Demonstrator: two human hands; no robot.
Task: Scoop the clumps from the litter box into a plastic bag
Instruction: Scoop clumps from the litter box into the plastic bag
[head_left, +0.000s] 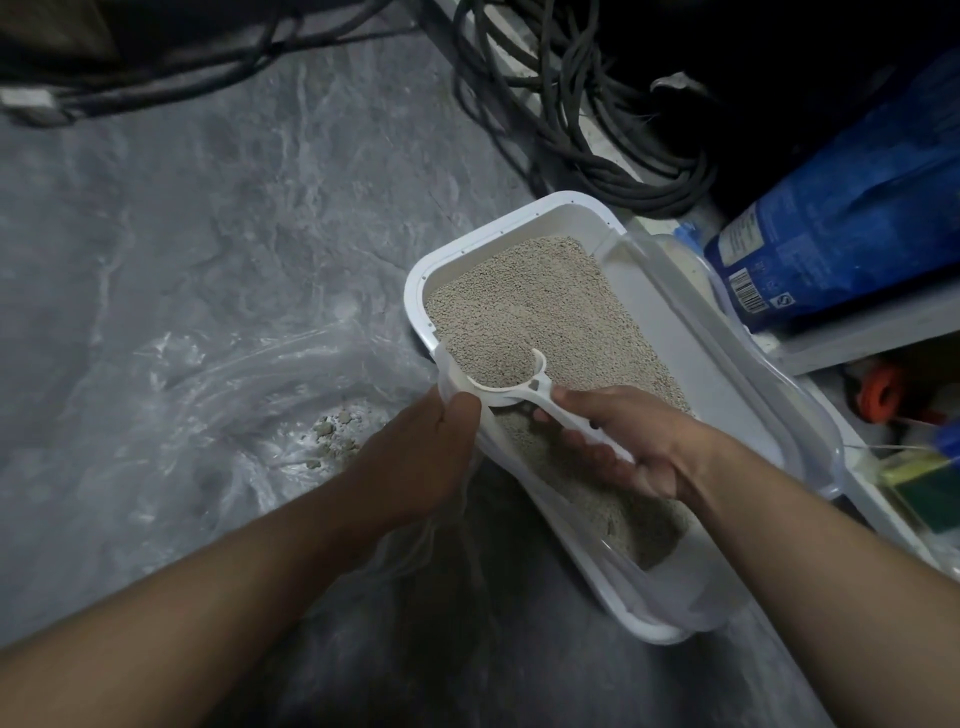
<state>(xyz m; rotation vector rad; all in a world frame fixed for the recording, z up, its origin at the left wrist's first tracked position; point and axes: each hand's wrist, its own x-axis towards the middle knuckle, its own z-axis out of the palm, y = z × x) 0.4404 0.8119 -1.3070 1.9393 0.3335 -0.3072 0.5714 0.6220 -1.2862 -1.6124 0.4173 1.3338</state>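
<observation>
A white litter box (415, 280) holds beige litter (540, 306) and lies on the grey floor at the centre right. My right hand (628, 441) grips the handle of a white scoop (506, 379) whose round bowl, full of litter, sits over the box's near left edge. My left hand (431, 452) is closed on the rim of a clear plastic bag (218, 395), right beside the scoop. The bag spreads over the floor to the left, and several grey clumps (332, 431) lie inside it.
A translucent lid or tray (769, 410) runs along the box's right side. A blue sack (841, 218) stands at the right. Coiled black cables (582, 119) lie behind the box. An orange object (878, 395) and other small items sit on a low shelf at the far right.
</observation>
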